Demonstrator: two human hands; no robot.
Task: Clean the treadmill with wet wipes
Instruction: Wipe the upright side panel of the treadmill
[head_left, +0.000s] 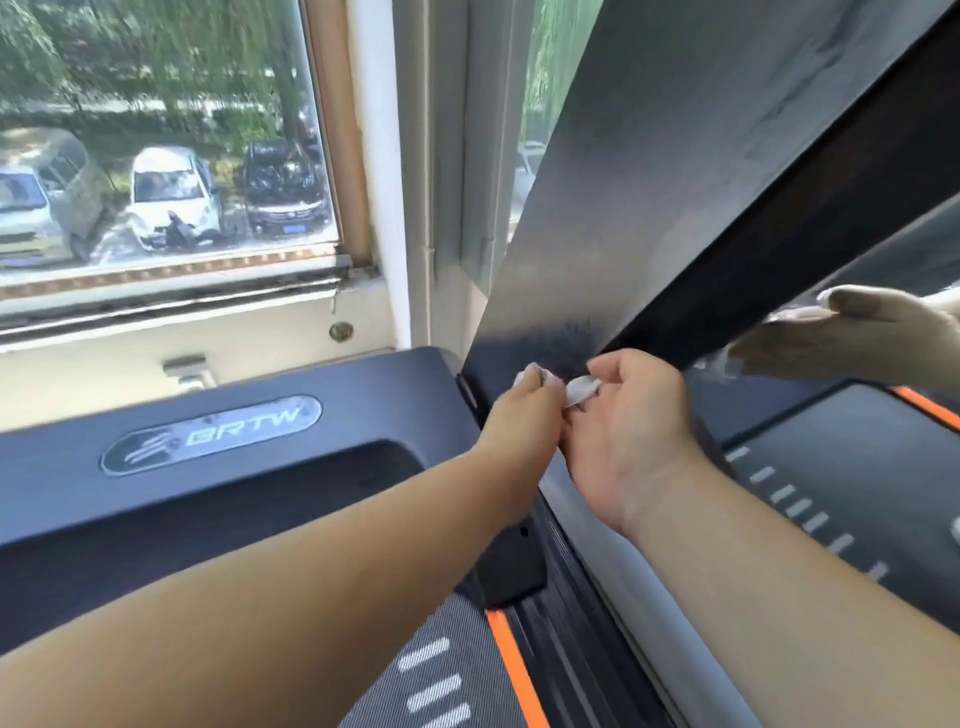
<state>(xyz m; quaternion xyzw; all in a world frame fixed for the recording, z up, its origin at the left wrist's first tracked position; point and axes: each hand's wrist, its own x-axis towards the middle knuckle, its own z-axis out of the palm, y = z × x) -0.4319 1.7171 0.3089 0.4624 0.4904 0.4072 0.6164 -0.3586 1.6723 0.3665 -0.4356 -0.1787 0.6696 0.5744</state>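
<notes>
**Both hands closed on one wet wipe at the foot of the upright**

Left hand (522, 408) and right hand (628, 436) are seen curled, and the wet wipe (583, 389) is pinched between the fingers and thumbs of both. It is held bunched at the base of the treadmill's grey upright (649, 182); whether it is pressed to the metal or held just off it cannot be told.

The wipe is judged to be light, limp and damp, easily torn if pulled between two hands. It would best be folded into a pad, gripped by its bunched back and pressed flat with the fingertips.

The upright is smooth, sloping and streaked with pale dust, with a darker patch just above the wipe. Little drag is expected, though smears may be left. To the left the dark motor cover (234, 499) is found, and below it the belt (431, 623) with its orange strip (514, 670). A window (156, 130) with parked cars beyond is seen behind, and a hand is mirrored in a glossy panel (893, 249) at the right.
</notes>
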